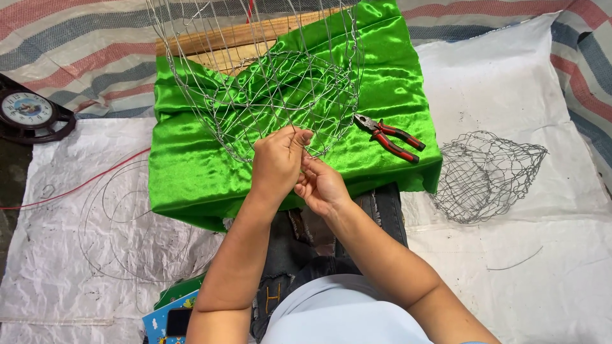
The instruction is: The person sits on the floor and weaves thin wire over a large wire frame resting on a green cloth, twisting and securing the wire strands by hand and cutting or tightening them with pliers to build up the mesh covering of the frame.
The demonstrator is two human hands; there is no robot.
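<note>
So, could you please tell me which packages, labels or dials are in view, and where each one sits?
Wall clock: far left on the floor, round white dial in a dark scalloped frame.
Printed box: bottom edge, beside the left forearm, flat, blue and green with a dark window.
No signs or screens show.

A flat blue package (167, 322) with bright cartoon colours and a dark window lies at the bottom edge — a green flat pack (180, 291) partly tucked just above it.
</note>
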